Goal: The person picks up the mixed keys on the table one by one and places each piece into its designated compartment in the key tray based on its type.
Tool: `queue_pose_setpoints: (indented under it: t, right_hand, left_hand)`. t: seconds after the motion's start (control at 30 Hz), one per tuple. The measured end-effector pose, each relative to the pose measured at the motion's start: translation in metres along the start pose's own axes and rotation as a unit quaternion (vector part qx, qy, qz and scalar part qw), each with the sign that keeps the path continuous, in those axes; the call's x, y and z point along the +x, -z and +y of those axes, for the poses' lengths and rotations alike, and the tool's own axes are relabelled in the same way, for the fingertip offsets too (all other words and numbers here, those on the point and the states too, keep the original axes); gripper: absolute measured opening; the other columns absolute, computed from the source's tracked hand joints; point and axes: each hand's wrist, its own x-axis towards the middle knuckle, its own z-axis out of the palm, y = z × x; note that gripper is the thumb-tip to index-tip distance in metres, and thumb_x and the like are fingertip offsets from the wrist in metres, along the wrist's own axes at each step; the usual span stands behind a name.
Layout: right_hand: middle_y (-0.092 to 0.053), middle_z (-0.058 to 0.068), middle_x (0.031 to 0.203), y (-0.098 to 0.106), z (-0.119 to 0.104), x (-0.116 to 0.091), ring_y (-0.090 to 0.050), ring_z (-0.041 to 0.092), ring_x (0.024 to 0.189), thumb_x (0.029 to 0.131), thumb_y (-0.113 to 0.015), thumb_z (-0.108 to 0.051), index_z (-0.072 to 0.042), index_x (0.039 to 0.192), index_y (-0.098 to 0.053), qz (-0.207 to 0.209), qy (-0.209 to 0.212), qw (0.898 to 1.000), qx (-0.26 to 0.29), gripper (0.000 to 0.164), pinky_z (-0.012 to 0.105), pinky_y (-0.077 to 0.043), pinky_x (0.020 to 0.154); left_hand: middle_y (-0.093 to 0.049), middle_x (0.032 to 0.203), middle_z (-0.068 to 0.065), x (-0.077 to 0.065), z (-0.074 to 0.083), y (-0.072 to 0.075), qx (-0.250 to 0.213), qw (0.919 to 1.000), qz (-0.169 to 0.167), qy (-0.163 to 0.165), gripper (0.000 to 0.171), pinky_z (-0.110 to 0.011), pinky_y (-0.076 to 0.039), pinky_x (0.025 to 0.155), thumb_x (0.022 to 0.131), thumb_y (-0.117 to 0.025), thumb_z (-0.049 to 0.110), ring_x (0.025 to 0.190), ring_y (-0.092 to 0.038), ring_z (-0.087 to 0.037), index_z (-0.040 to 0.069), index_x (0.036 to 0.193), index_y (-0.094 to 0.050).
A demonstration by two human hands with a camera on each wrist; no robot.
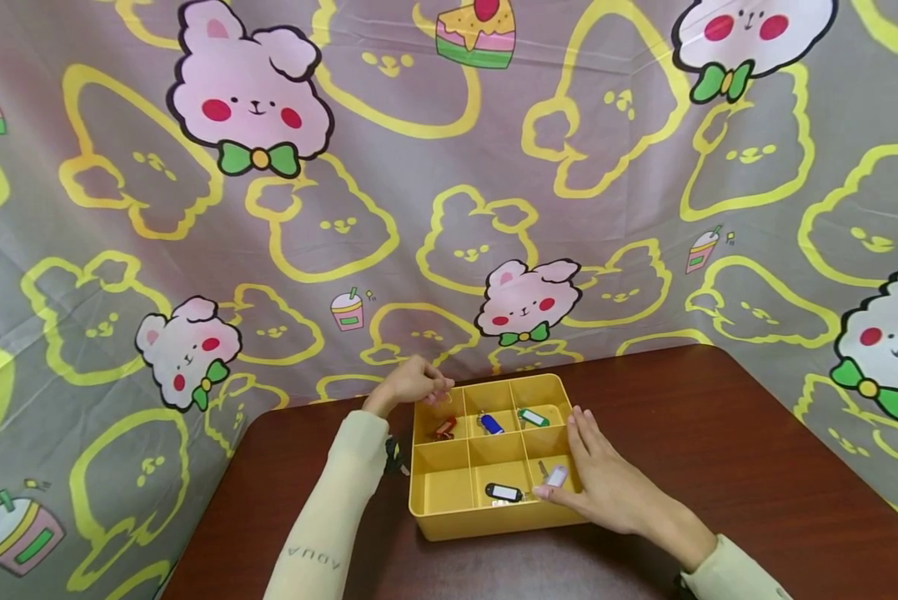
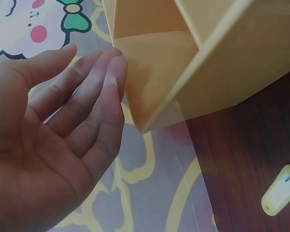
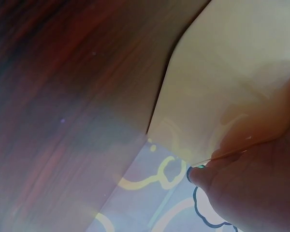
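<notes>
A yellow box [image 1: 459, 527] with six compartments sits on the table. Its far row holds a red key tag [image 1: 444, 428], a blue key tag [image 1: 491, 424] and a green key tag [image 1: 534, 417]. A black key tag [image 1: 504, 492] and a pale key tag [image 1: 557, 477] lie in the near row. My left hand [image 2: 63, 125] is at the far left corner, fingers loosely bent and fingertips against or very close to the box wall; nothing shows in its palm. Along the right wall lie the straight fingers of my right hand [image 1: 617, 487], with its thumb over the near right compartment.
A yellow key tag [image 2: 280, 191] lies on the brown table [image 1: 756, 475], outside the box on its left. Behind the table hangs a patterned cloth [image 1: 388, 208], close to the far edge.
</notes>
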Motion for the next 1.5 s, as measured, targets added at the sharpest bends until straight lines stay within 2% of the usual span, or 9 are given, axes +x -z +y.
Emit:
queue_pose_setpoints:
  t: [0.1,0.3,0.53,0.73,0.93,1.13,1.2,1.37,1.5]
  right_hand:
    - [-0.014,0.034,0.172,0.0,0.0,0.0,-0.018,0.051,0.16,0.09,-0.06,-0.08,0.013,0.161,-0.025,0.0,0.002,1.0,-0.002,0.122,0.062,-0.032,0.125]
    - [-0.013,0.033,0.172,0.0,0.001,0.002,-0.018,0.051,0.161,0.09,-0.059,-0.08,0.013,0.161,-0.025,0.0,0.003,1.0,-0.004,0.122,0.063,-0.032,0.125]
    - [-0.019,0.034,0.171,-0.003,0.001,0.001,-0.021,0.049,0.16,0.09,-0.055,-0.083,0.013,0.159,-0.03,0.01,0.007,0.999,-0.034,0.121,0.062,-0.032,0.126]
    - [-0.024,0.034,0.169,-0.002,0.0,0.001,-0.025,0.049,0.16,0.091,-0.052,-0.084,0.014,0.157,-0.033,0.016,0.017,0.997,-0.07,0.12,0.061,-0.033,0.126]
    - [-0.026,0.034,0.169,-0.001,-0.001,0.0,-0.026,0.049,0.159,0.091,-0.054,-0.083,0.014,0.157,-0.034,0.018,0.014,0.997,-0.077,0.119,0.063,-0.031,0.127]
    - [-0.028,0.033,0.169,-0.003,-0.002,0.0,-0.027,0.048,0.159,0.09,-0.054,-0.083,0.013,0.157,-0.034,0.021,0.009,0.997,-0.077,0.119,0.066,-0.027,0.127]
    - [-0.027,0.033,0.169,-0.003,-0.002,0.0,-0.026,0.048,0.159,0.091,-0.054,-0.083,0.014,0.157,-0.034,0.02,0.011,0.997,-0.077,0.119,0.066,-0.027,0.127]
    - [-0.027,0.033,0.169,-0.001,-0.002,0.001,-0.025,0.048,0.16,0.091,-0.053,-0.083,0.014,0.157,-0.035,0.02,0.014,0.996,-0.082,0.119,0.066,-0.027,0.127]
    - [-0.026,0.033,0.169,0.0,-0.002,0.0,-0.025,0.048,0.16,0.091,-0.053,-0.083,0.014,0.157,-0.034,0.019,0.013,0.997,-0.08,0.119,0.066,-0.027,0.127]
  left_hand:
    - [-0.08,0.093,-0.017,-0.002,0.002,0.0,-0.001,1.0,0.001,-0.001,0.029,-0.046,-0.066,0.084,0.104,-0.067,0.018,0.075,-0.077,-0.023,-0.008,0.107,-0.08]
    - [-0.079,0.091,-0.015,-0.005,0.006,-0.001,0.002,1.0,0.006,-0.007,0.03,-0.046,-0.066,0.083,0.105,-0.065,0.019,0.069,-0.068,-0.013,-0.007,0.106,-0.08]
    - [-0.077,0.087,-0.013,-0.009,0.009,-0.001,-0.001,0.9998,0.003,-0.019,0.029,-0.034,-0.065,0.073,0.105,-0.065,0.021,0.069,-0.067,-0.012,-0.003,0.107,-0.08]
    - [-0.079,0.095,-0.021,-0.02,0.01,0.007,-0.018,0.9994,0.004,-0.03,0.032,-0.047,-0.065,0.084,0.106,-0.063,0.021,0.074,-0.07,-0.015,-0.006,0.114,-0.078]
    - [-0.08,0.092,-0.018,-0.026,0.003,0.013,-0.009,0.9991,0.011,-0.04,0.032,-0.04,-0.065,0.08,0.107,-0.063,0.023,0.075,-0.071,-0.015,-0.004,0.114,-0.078]
    - [-0.08,0.099,-0.023,-0.036,-0.009,0.014,0.002,0.9993,0.022,-0.03,0.036,-0.029,-0.063,0.07,0.106,-0.063,0.025,0.08,-0.076,-0.026,-0.007,0.116,-0.076]
    - [-0.079,0.099,-0.023,-0.038,-0.013,0.014,0.0,0.9993,0.024,-0.029,0.036,-0.025,-0.061,0.067,0.106,-0.063,0.024,0.079,-0.076,-0.026,-0.008,0.116,-0.076]
    - [-0.078,0.097,-0.022,-0.042,-0.022,0.013,0.003,0.9992,0.026,-0.03,0.036,-0.026,-0.062,0.067,0.107,-0.062,0.023,0.075,-0.073,-0.015,-0.009,0.116,-0.075]
    - [-0.079,0.099,-0.019,-0.046,-0.027,0.012,0.005,0.9991,0.031,-0.028,0.035,-0.036,-0.065,0.073,0.107,-0.062,0.023,0.076,-0.073,-0.014,-0.008,0.117,-0.075]
